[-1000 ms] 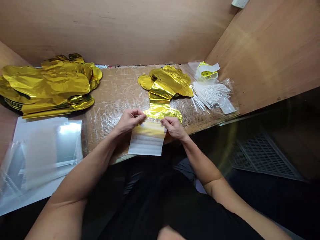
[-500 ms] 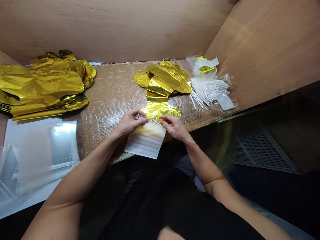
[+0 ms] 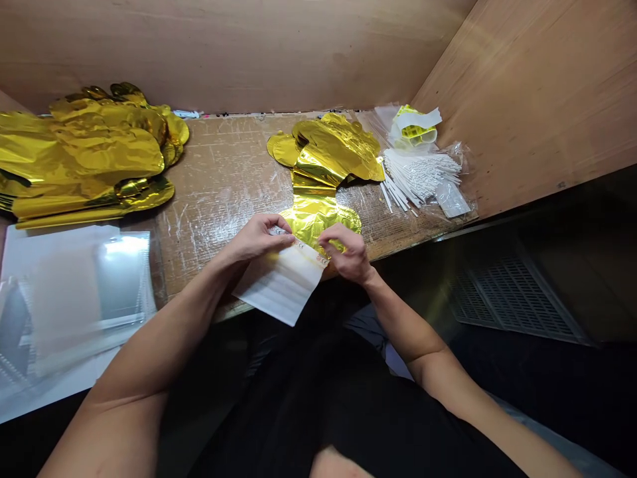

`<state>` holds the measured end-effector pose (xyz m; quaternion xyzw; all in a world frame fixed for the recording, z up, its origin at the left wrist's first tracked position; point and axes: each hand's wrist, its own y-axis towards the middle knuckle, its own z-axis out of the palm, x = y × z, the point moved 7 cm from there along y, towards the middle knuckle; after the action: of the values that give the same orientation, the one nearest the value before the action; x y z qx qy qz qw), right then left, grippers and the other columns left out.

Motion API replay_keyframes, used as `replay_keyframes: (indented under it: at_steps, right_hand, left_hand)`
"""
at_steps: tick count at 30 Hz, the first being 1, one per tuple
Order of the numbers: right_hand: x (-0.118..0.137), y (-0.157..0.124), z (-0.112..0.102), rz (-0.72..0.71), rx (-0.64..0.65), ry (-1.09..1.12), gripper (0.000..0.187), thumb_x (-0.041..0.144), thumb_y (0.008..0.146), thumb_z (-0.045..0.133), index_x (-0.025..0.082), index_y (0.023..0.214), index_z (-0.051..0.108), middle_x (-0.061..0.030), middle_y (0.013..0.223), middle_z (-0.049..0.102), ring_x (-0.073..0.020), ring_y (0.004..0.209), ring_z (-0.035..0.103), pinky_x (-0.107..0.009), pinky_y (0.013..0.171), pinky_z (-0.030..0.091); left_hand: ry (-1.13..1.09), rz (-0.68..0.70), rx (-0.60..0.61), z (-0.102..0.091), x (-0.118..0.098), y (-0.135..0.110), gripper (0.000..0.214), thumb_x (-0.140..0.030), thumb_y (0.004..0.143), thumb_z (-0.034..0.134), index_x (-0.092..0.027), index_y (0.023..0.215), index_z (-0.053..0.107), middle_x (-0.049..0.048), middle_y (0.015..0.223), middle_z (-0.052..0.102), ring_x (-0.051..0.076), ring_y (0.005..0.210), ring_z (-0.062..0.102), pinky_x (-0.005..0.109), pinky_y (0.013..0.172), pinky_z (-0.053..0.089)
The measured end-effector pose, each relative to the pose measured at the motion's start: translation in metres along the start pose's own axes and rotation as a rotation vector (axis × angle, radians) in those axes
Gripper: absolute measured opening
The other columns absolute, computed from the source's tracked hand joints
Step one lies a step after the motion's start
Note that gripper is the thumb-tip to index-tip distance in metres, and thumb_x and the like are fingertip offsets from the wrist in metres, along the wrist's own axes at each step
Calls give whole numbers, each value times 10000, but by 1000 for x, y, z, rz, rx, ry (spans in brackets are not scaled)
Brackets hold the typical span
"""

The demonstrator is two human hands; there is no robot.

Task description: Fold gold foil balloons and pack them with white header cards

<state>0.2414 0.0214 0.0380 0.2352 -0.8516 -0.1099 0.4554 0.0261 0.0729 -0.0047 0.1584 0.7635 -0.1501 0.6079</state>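
My left hand [image 3: 263,238] pinches the top edge of a translucent white plastic bag [image 3: 279,282], which has a printed strip with CE marks along that edge. The bag slants down past the table's front edge. By the bag's right corner, my right hand [image 3: 347,252] is closed with curled fingers; what lies in them, if anything, is hidden. Just beyond both hands lies a gold foil balloon [image 3: 314,199], flat and partly folded, its near end beside the bag.
A big pile of gold foil balloons [image 3: 89,159] lies on the left, with clear plastic bags [image 3: 124,279] in front of it. White sticks [image 3: 423,174] and a yellow-and-white roll [image 3: 417,126] are at the right. Wooden panels [image 3: 239,53] enclose the back and side.
The bag has tilted, its lower end swinging left. My right hand has curled its fingers and no longer visibly grips the printed edge. My left hand keeps its pinch.
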Motion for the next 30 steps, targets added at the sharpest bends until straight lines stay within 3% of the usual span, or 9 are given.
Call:
replay_keyframes:
  at_steps: [2, 8, 11, 14, 18, 21, 25, 28, 30]
  right_hand:
    - [-11, 6, -5, 151, 3, 79, 185, 352, 1014, 648, 212, 928, 735, -64, 904, 750, -220, 841, 673, -374, 805, 531]
    - [-30, 12, 28, 322, 405, -194, 181, 288, 941, 768, 198, 786, 743, -29, 728, 708, -175, 695, 604, -308, 690, 402]
    - [-36, 11, 20, 352, 383, -517, 318, 409, 902, 844, 211, 697, 703, -69, 666, 669, -223, 711, 602, -340, 703, 377]
    - [-33, 13, 6, 249, 318, -638, 301, 452, 954, 791, 203, 804, 712, -103, 810, 716, -255, 844, 626, -361, 809, 392]
    - [-30, 14, 19, 8, 456, -420, 204, 393, 975, 762, 197, 952, 710, -79, 1015, 718, -230, 992, 602, -344, 901, 363]
    - [-45, 18, 28, 108, 505, -230, 291, 354, 1016, 651, 183, 782, 651, -15, 812, 634, -165, 793, 529, -294, 760, 335]
    - [-58, 32, 29, 279, 568, -13, 433, 444, 1021, 554, 191, 669, 562, 46, 626, 462, -116, 611, 381, -274, 611, 258]
    - [-62, 60, 10, 264, 608, 64, 452, 475, 1008, 589, 194, 656, 554, 43, 626, 487, -107, 600, 382, -266, 595, 268]
    - [-74, 93, -27, 244, 437, 12, 437, 453, 996, 655, 187, 658, 581, 22, 643, 550, -108, 617, 423, -271, 610, 298]
  left_hand:
    - [81, 70, 126, 2, -1, 1, 318, -474, 766, 879, -182, 838, 778, 62, 873, 787, 199, 813, 716, 264, 723, 541]
    - [253, 68, 267, 7, 6, -4, 261, -468, 819, 817, -214, 820, 757, 65, 939, 816, 262, 973, 784, 254, 724, 542]
    - [314, 95, 310, 10, 5, -4, 224, -458, 843, 786, -236, 864, 788, 57, 878, 809, 288, 1079, 783, 249, 741, 545]
    - [315, 96, 325, 10, 7, -2, 237, -480, 834, 791, -245, 862, 800, 67, 871, 807, 304, 1129, 774, 247, 725, 552]
    - [167, 62, 311, 5, 6, -3, 288, -495, 774, 869, -223, 818, 784, 75, 851, 799, 269, 938, 788, 261, 708, 571]
    - [-16, 68, 265, -3, -7, -8, 353, -516, 755, 897, -201, 804, 744, 103, 921, 805, 237, 832, 765, 304, 729, 605]
    - [-108, 123, 237, -3, -26, -15, 379, -512, 733, 927, -191, 769, 728, 163, 1089, 805, 267, 918, 772, 360, 806, 631]
    - [-51, 117, 329, 12, -19, -13, 342, -510, 759, 911, -204, 809, 767, 117, 939, 806, 260, 904, 775, 341, 802, 618]
    - [-39, 86, 319, 16, -6, -6, 349, -527, 767, 895, -210, 848, 776, 89, 888, 801, 241, 846, 765, 321, 758, 605]
